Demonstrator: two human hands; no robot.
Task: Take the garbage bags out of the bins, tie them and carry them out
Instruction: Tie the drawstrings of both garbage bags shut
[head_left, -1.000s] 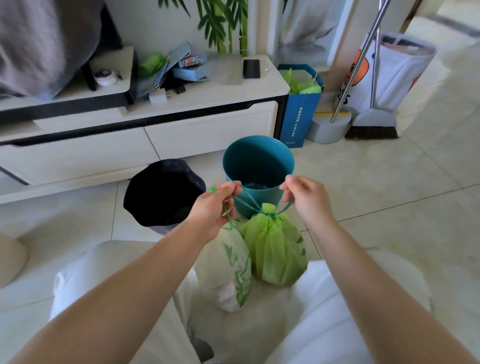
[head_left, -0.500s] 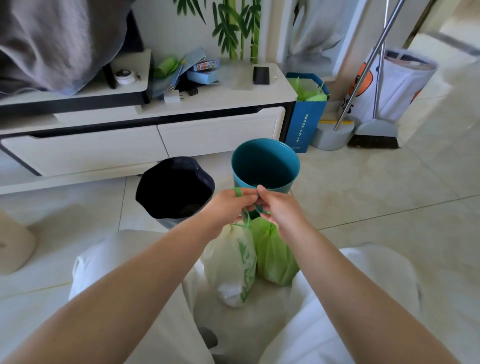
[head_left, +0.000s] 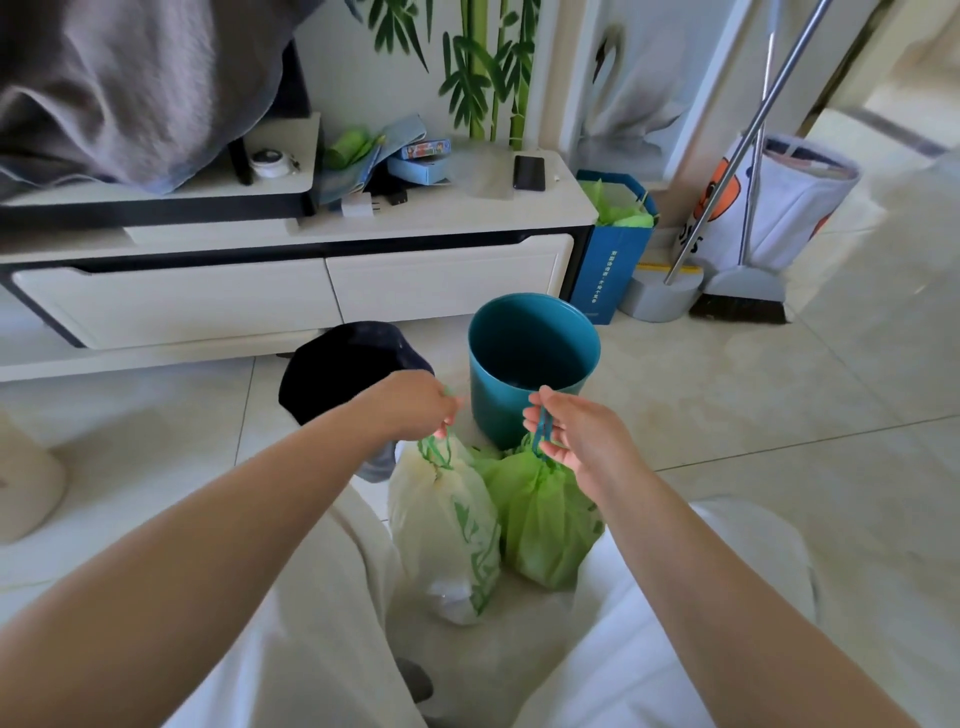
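Observation:
Two tied garbage bags rest on the floor between my knees. The white bag with green print (head_left: 447, 530) is on the left, and my left hand (head_left: 415, 402) grips its green drawstring. To the right is the green bag (head_left: 545, 525), its teal drawstring pinched in my right hand (head_left: 576, 436). Just behind the bags stands a teal bin (head_left: 532, 364) with no liner. A bin with a black liner (head_left: 348, 364) stands left of it, partly hidden by my left hand.
A low white TV cabinet (head_left: 311, 291) runs along the wall behind the bins. To its right stand a blue paper bag (head_left: 613, 265), a grey dustpan and broom (head_left: 743, 291) and a white printed bag (head_left: 779, 208). Tiled floor opens to the right.
My hands came together over the green bag's neck, then parted. The left now holds the white bag's drawstring, the right the green bag's. The camera rose slightly.

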